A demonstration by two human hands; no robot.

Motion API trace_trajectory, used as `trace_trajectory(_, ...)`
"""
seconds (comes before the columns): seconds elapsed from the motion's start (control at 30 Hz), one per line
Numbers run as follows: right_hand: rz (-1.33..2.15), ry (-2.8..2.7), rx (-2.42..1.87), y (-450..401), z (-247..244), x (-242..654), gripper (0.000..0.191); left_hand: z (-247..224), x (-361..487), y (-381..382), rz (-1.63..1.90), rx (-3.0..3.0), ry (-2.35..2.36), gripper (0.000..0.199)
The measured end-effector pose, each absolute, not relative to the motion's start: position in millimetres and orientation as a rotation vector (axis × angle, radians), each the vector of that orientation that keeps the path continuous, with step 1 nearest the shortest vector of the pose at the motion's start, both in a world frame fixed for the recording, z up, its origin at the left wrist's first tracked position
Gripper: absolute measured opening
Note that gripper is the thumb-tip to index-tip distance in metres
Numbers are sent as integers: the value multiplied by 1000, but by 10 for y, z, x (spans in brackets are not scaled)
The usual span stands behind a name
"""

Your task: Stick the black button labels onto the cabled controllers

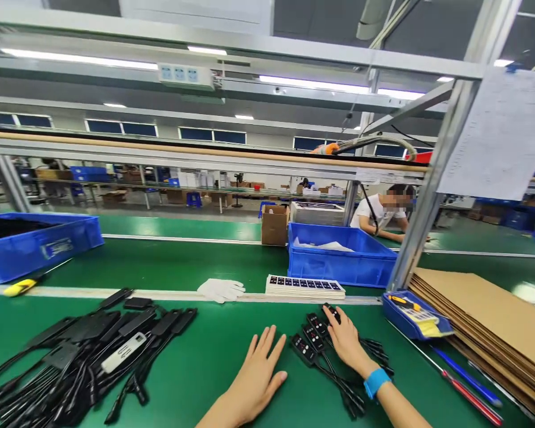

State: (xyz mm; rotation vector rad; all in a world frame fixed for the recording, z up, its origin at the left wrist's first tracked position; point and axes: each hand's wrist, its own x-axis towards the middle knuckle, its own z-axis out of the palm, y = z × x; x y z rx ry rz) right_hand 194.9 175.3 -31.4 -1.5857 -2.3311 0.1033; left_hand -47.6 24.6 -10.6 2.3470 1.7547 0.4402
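Far L: shallow blue plastic bin point(78, 239), then a heap of flat black plastic units w/ black cables point(93, 324), one white oblong piece point(123, 352) on top; prob. heaped loose as bulk stock within reach. White fabric glove point(222, 290) lies flat on the bench's pale strip, perhaps parked out of the way. L hand point(259, 364): palm down, fingers spread, thumb out, holding nothing, over bare green bench top point(223, 342); maybe just idle/steadying. White stack of sheets w/ dark printed squares point(305, 288) sits behind the units, likely for easy reach. Black button-faced control units w/ cables point(312, 336) lie side by side just R of L hand, faces up, cables toward the person, presumably to keep fronts visible. R hand point(346, 340), blue wristband point(376, 383): fingertips on the farthest unit, fingers slightly apart; can't tell if pinching or just resting. R edge: small blue plastic tray point(417, 327) beside stacked brown cardboard point(485, 309). Hidden: part of that farthest unit under R hand, some cables behind R wrist. Heap's cables & cardboard cut off at frame edges; button markings too small to read.
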Motion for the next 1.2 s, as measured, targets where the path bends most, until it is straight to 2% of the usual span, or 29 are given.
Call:
trace_trajectory(0.17, 226, -2457, -1230, 1409, -170, 1743, 44, -55, -406, 269, 474, 2397, 1582, 52)
trace_trajectory(0.33, 333, -2566, -1157, 1110, -71, 1740, 13, -42, -396, 240, 659, 2194, 1688, 48)
trace_trajectory(0.4, 338, -2611, -1146, 1051, -100, 1742, 5, -32, -395, 224, 738, 2097, 1660, 55)
trace_trajectory(0.53, 445, -2623, -1034, 1035, -132, 1738, 7, -12, -424, 213, 859, 2077, 1567, 82)
trace_trajectory(0.57, 498, -2624, -1005, 1041, -122, 1736, 7, -7, -434, 213, 853, 2102, 1535, 80)
trace_trajectory(0.63, 521, -2590, -1006, 1055, -88, 1729, 11, 4, -448, 210, 831, 2123, 1460, 65)
trace_trajectory(0.73, 326, -2504, -1155, 1073, -38, 1703, 10, 16, -448, 195, 846, 2072, 1392, 43)
trace_trajectory(0.83, 229, -2467, -1268, 1085, -14, 1667, 13, 14, -449, 193, 854, 2018, 1403, 37)
trace_trajectory(1.07, 352, -2398, -1247, 1023, -2, 1686, 13, -20, -427, 250, 989, 1918, 1337, 69)
trace_trajectory(1.2, 490, -2411, -1157, 988, 23, 1719, 15, -75, -429, 255, 1026, 1855, 1454, 82)
